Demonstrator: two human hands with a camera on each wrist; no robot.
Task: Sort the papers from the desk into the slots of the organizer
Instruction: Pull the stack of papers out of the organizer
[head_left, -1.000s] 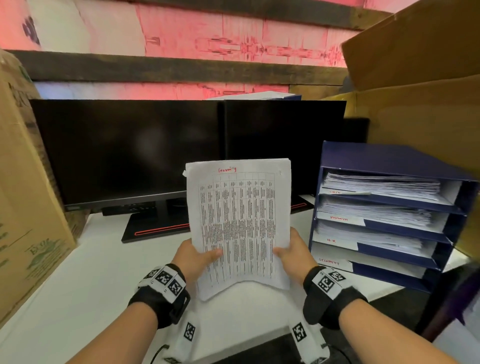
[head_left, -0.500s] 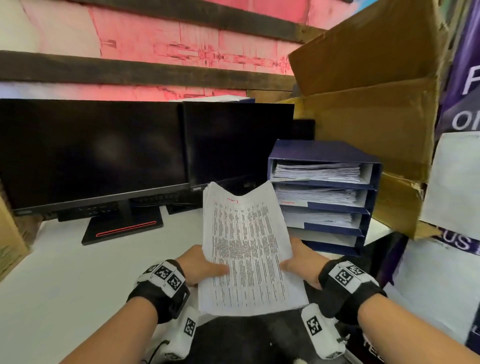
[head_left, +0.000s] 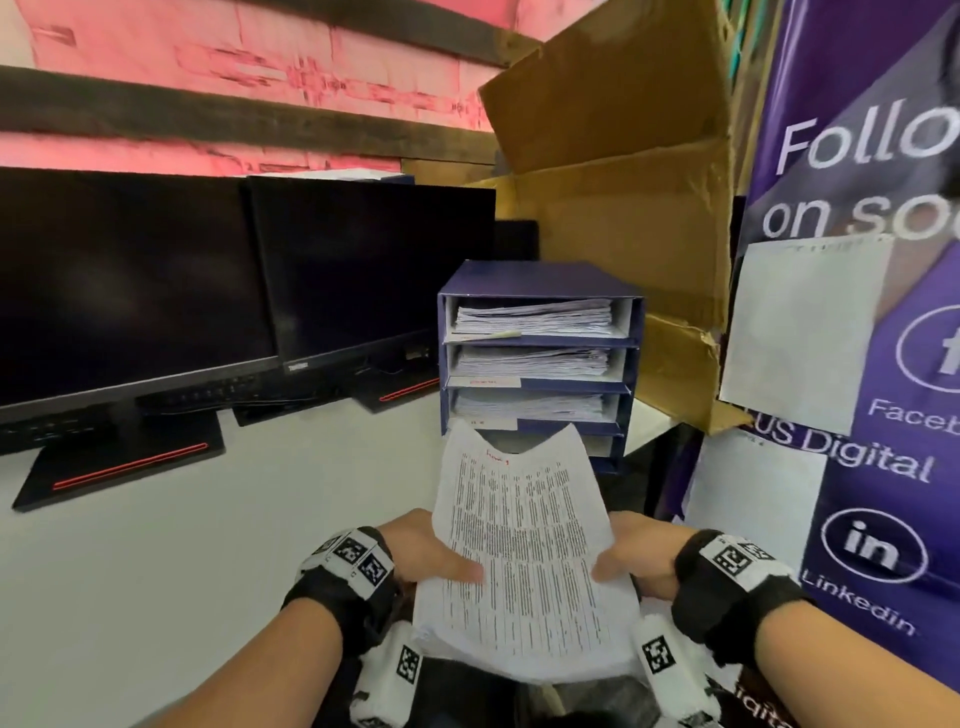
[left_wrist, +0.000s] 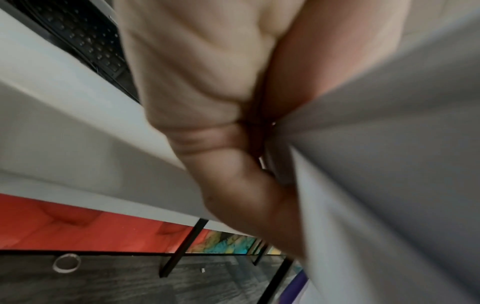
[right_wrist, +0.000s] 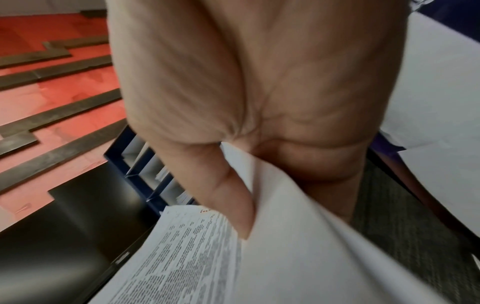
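I hold a thin stack of printed papers (head_left: 522, 561) with a red handwritten word at its top. My left hand (head_left: 431, 556) grips its left edge, thumb on the print. My right hand (head_left: 628, 558) grips the right edge, thumb on top, seen close in the right wrist view on the papers (right_wrist: 207, 257). The sheets lean forward, their top edge curled just in front of the lowest slots of the dark blue organizer (head_left: 540, 280). Its upper three slots hold paper stacks with white labels. In the left wrist view the papers (left_wrist: 389, 164) fill the right side beside my palm.
Two dark monitors (head_left: 130, 291) stand on the white desk (head_left: 156, 545) at the left. An open cardboard box (head_left: 623, 208) sits behind and right of the organizer. A purple banner (head_left: 872, 467) with white sheets taped to it stands at the right.
The papers have tipped from upright to leaning forward and now sit low, in front of the organizer. My view has swung right, bringing the organizer to the centre. Both hands keep their hold.
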